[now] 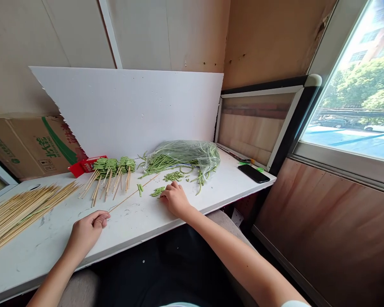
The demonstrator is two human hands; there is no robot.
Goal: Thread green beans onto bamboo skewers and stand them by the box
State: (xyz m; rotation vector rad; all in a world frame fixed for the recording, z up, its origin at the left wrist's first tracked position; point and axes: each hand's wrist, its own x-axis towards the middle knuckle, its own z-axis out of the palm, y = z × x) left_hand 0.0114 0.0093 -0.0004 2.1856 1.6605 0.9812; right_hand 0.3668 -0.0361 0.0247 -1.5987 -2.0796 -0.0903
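My left hand [88,230] pinches the near end of a thin bamboo skewer [124,199], which slants up and right over the table. Short green bean pieces [140,190] sit crosswise on the skewer, or right by it; which one I cannot tell. My right hand [176,200] has its fingers curled down at a small row of cut green bean pieces [158,191]. Its fingertips are partly hidden, so what they hold does not show. Just beyond lies a pile of shorter bean bits [173,176]. Filled skewers of bean pieces [110,167] are stacked at the back left.
Loose bamboo skewers [22,209] cover the table's left side. Long green beans [161,164] lie in a clear plastic bag [192,149] at the back. A phone [254,173] rests near the right edge. Behind stand a white foam board [141,111] and a cardboard box [32,147].
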